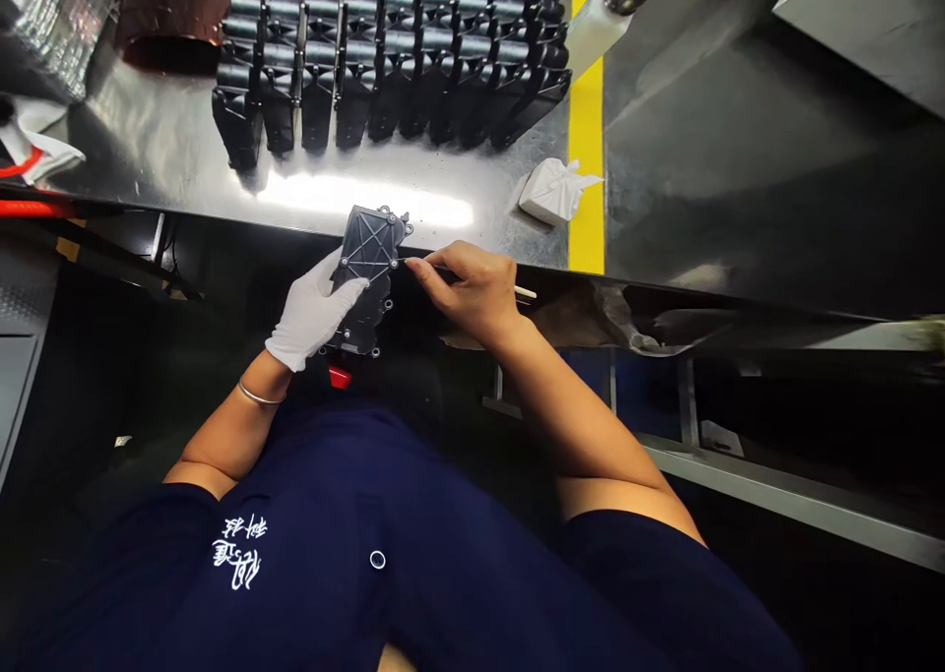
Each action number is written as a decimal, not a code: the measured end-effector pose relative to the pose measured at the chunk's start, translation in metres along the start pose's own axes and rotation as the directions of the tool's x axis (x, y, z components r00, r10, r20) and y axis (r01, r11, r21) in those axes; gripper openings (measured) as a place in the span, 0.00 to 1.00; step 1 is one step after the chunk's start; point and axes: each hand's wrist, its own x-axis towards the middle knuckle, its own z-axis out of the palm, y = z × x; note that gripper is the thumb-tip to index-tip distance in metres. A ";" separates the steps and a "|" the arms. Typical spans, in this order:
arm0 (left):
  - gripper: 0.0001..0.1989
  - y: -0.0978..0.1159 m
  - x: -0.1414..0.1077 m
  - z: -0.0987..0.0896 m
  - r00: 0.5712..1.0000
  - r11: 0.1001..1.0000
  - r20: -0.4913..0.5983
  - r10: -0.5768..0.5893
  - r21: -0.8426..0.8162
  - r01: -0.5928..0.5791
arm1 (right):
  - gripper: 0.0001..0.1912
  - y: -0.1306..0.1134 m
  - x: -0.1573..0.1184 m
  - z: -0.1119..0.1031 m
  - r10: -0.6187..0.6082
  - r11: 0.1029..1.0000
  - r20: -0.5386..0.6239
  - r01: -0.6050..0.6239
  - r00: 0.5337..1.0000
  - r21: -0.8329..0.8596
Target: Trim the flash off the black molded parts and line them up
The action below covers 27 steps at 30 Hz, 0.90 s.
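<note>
My left hand [314, 308], in a white glove, grips a black ribbed plastic part [370, 244] near the front edge of the metal table. The part stands lengthwise, with small round lugs along its right side. My bare right hand [476, 288] is closed around a thin tool [525, 292]. The tool's pale end sticks out behind the hand, and its thin dark tip reaches the right edge of the black part.
Rows of similar black parts [399, 57] stand at the back of the metal table [184, 160]. A white wrapped packet [552, 192] lies beside a yellow stripe [587, 219], with a white bottle [597, 30] behind. A brown roll [168, 18] is back left.
</note>
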 end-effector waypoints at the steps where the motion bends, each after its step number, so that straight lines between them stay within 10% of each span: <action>1: 0.24 -0.001 0.000 0.000 1.000 1.000 0.002 0.003 0.006 -0.003 | 0.21 0.000 0.000 0.000 0.008 1.000 0.000 -0.008 1.000 0.006; 19: 0.26 0.002 0.000 0.003 1.000 1.000 -0.009 -0.009 -0.027 0.009 | 0.20 -0.024 -0.012 0.001 0.142 0.966 0.048 -0.149 0.989 0.213; 23: 0.28 0.009 -0.006 -0.013 0.986 0.999 0.162 -0.033 0.045 0.026 | 0.21 -0.019 -0.004 -0.012 0.334 0.864 -0.009 -0.302 0.943 0.404; 27: 0.30 0.021 -0.017 -0.036 0.835 0.981 0.517 -0.187 0.150 0.127 | 0.26 -0.016 -0.004 -0.021 0.344 0.603 0.494 -0.591 0.799 0.536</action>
